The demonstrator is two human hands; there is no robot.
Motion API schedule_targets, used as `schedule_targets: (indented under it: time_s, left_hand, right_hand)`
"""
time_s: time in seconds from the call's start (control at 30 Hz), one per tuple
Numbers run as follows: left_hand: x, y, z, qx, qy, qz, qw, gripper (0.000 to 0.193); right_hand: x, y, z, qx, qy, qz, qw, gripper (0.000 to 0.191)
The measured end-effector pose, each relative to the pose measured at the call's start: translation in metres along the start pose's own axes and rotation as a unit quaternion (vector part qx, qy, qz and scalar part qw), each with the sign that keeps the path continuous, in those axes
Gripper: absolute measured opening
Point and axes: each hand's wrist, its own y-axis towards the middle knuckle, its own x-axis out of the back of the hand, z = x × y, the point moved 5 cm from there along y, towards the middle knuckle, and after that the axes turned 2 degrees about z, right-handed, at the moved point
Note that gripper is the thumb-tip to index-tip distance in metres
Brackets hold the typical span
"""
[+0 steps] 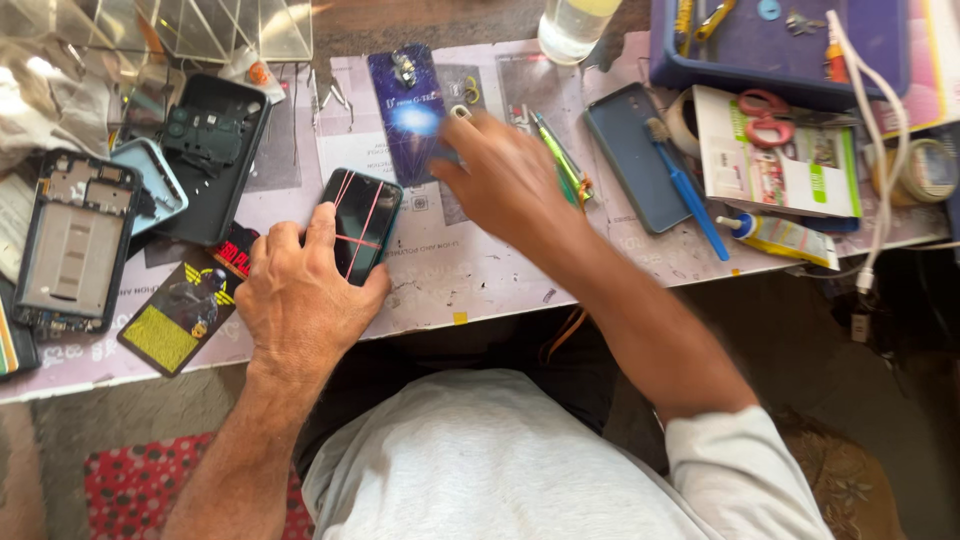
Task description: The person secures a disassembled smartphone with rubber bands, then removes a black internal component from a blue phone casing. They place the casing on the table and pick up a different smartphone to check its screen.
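Note:
My left hand (300,290) grips a black smartphone (364,222) by its lower end; thin red lines cross the phone's dark screen. The phone lies on the white work mat (460,270). My right hand (500,180) reaches forward over the mat, fingers on the lower right edge of a dark blue card pack (410,115) with a bright spot on it. Whether the right hand pinches anything small is hidden by the fingers.
A stripped phone frame (70,245) and a black back cover (210,155) lie at left. A dark blue phone cover (632,155) with a blue brush (690,195), red scissors (765,115), a glue tube (785,238), a blue tray (780,50) and a white cable (885,150) sit at right.

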Motion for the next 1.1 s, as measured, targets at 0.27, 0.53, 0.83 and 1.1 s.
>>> schedule_targets:
  time_s: [0.27,0.53,0.83,1.1]
  left_hand:
    - [0.013,0.0,0.02,-0.01,-0.02,-0.01,1.0,0.079]
    - [0.002,0.004,0.035,-0.019,0.009,0.041,0.999,0.078]
    - [0.001,-0.005,0.033,-0.057,0.028,-0.008,0.998,0.071]
    - [-0.003,-0.012,0.015,-0.048,0.046,-0.019,0.998,0.07]
  right_hand:
    - [0.006,0.117,0.038,0.06,-0.031,0.01,0.998,0.028]
    - [-0.026,0.141,0.055,0.044,-0.128,0.032,0.99,0.009]
    - [0.019,-0.041,0.015,0.063,0.115,0.2,0.971,0.011]
    - [0.072,-0.185,-0.087,-0.149,0.036,-0.078,0.985,0.017]
